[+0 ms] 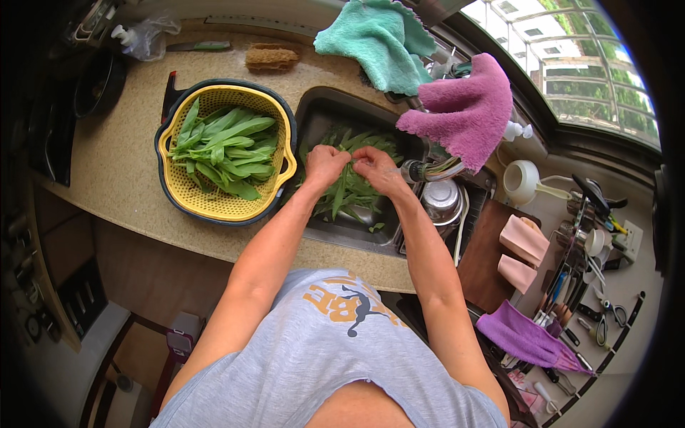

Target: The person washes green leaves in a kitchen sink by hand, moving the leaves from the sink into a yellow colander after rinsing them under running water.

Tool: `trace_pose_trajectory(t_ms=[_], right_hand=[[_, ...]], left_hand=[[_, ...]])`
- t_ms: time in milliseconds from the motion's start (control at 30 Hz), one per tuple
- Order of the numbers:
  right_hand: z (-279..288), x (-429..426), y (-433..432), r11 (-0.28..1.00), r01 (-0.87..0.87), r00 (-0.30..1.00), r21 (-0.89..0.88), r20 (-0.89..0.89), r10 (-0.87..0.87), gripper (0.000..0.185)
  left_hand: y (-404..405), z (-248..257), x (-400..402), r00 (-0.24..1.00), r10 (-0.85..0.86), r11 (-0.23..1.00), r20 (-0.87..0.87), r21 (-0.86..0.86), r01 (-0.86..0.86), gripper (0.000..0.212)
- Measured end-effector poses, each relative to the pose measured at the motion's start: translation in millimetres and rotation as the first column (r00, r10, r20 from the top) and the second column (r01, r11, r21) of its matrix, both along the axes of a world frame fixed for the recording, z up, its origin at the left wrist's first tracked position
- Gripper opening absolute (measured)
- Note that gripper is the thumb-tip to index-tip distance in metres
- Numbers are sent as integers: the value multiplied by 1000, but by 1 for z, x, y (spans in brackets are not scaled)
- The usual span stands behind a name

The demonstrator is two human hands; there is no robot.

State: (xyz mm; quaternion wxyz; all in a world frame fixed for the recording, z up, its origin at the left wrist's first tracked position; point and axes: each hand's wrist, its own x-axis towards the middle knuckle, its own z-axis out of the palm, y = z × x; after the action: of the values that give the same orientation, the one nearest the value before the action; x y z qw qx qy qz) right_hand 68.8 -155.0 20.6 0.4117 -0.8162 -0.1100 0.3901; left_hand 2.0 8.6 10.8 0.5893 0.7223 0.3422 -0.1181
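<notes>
Over the sink [316, 104], my left hand [325, 166] and my right hand [374, 167] are close together, fingertips pinching the stem end of some leafy greens. More long green leaves [342, 200] lie in the basin beneath them, some in water. The faucet head [412, 171] is right beside my right wrist, with water apparently coming from it. Left of the sink stands a yellow perforated basket [225, 210] nested in a dark basin, holding a pile of long-leaved greens [230, 144].
A knife [198, 46] and a brown fibrous scrubber [272, 57] lie behind the basket. Green [374, 43] and pink [463, 109] cloths hang by the faucet. A metal pot [441, 200] and brown board [489, 251] are at right, a black pan [100, 83] far left.
</notes>
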Motion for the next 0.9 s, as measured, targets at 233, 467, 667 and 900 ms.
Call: trace_pose_trajectory(t_ms=[233,467,667,900], right_hand=[[-11,2,-10,984,85,995,159,-60,-76,26],[-7,4,-8,997,11,1000,77,-2,-11,27],[-9,1,-14,985,85,995,152,-58,-77,29],[16,6,-12,991,0,1000,136,8,-1,29]], left_hand=[[-5,-4,0,996,88,983,-22,-157,-91,27],[-5,-5,2,992,110,965,68,-244,-90,24],[-12,-20,5,977,189,873,102,-473,-120,24],[-12,-24,2,983,179,751,-28,-642,-155,20]])
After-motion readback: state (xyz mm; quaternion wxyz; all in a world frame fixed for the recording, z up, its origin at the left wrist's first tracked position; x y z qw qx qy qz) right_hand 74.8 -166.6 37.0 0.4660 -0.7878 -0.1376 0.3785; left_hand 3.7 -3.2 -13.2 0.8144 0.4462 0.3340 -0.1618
